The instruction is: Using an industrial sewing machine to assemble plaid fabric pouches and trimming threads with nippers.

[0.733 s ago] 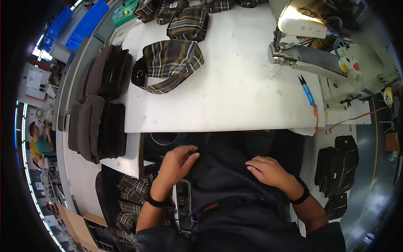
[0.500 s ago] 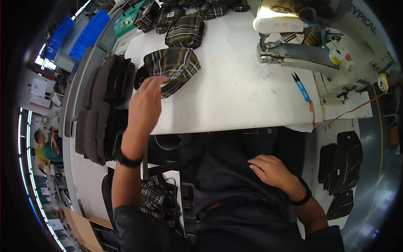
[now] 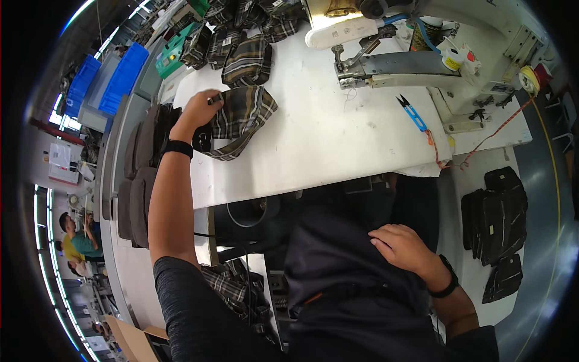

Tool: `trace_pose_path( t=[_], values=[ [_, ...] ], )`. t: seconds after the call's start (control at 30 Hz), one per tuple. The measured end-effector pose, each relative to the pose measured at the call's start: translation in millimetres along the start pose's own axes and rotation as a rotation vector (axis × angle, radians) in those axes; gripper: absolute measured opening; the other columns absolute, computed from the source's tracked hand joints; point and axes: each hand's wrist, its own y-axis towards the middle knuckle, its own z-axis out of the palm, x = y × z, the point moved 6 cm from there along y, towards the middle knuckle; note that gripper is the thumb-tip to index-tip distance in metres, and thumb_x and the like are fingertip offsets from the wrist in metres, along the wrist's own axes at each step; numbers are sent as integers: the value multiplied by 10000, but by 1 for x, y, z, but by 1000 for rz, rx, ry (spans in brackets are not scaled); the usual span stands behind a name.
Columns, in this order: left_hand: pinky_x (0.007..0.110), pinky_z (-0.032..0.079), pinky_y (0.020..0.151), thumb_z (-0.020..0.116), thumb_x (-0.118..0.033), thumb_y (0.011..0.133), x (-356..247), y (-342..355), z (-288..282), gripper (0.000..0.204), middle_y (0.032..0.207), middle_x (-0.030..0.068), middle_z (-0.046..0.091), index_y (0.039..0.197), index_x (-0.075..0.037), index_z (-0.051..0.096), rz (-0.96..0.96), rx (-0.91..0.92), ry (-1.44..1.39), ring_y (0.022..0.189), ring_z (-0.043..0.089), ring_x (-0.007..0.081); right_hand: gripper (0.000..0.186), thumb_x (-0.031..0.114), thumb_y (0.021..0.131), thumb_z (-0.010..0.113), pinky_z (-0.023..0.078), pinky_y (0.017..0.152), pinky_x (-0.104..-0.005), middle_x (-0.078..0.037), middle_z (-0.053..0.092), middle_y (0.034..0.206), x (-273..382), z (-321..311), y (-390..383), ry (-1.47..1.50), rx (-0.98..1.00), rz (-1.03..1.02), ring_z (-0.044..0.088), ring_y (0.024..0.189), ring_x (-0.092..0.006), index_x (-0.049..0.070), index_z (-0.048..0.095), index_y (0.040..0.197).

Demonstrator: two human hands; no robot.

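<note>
At the left of the white table, my left hand (image 3: 201, 110) is closed on the left edge of a plaid fabric cap (image 3: 246, 113), brown, black and white. The cap lies on the tabletop with its lower band curving toward me; its inside is mostly hidden. My fingertips are partly out of sight behind the cloth. My right hand (image 3: 403, 246) rests on the dark cloth over my lap, holding nothing, its fingers loosely extended. Just beyond the cap sits another plaid piece (image 3: 247, 62), with several more behind it.
Stacked brown fabric pieces (image 3: 142, 181) line the table's left side. A sewing machine (image 3: 398, 66) stands at the far right, with blue thread snips (image 3: 412, 114) in front of it on an orange cord. Dark striped bundles (image 3: 494, 223) lie on a lower surface at right.
My left hand has moved left and away from me and taken hold of the cap's edge. The cap's lower band has opened out. The right hand stays on my lap; the view has shifted.
</note>
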Motion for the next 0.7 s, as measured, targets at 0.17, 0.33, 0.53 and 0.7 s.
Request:
trace_pose_path(
  t=[0.17,0.33,0.53,0.7],
  values=[
    [315,493,784,691,-261,1014,-33,-29,11,312,844,83,699,1066,46,715,-206,308,-396,828,584,86,186,173,973,687,549,841,-425,-109,723,991,13,-11,1,26,-85,-9,697,927,-313,45,735,1098],
    [266,486,742,679,-170,1018,-137,-68,-4,247,819,9,687,1041,74,706,-151,446,-620,807,561,56,212,159,955,722,554,847,-405,-111,721,986,38,-43,19,77,-308,-104,696,911,-318,22,730,1115],
    [205,491,745,697,-184,1027,-210,-118,0,222,933,-24,730,1102,17,755,-472,462,-1204,800,612,33,677,336,924,791,531,973,-416,-254,647,1278,49,-75,51,260,-642,89,650,1159,-388,-52,526,1413],
    [247,575,776,665,-191,1037,-218,-147,15,237,999,56,772,1152,7,724,-643,478,-1522,850,724,106,412,144,1015,691,566,766,-262,-86,739,1033,21,-53,70,542,-449,233,684,861,-99,-83,608,1348]
  ],
)
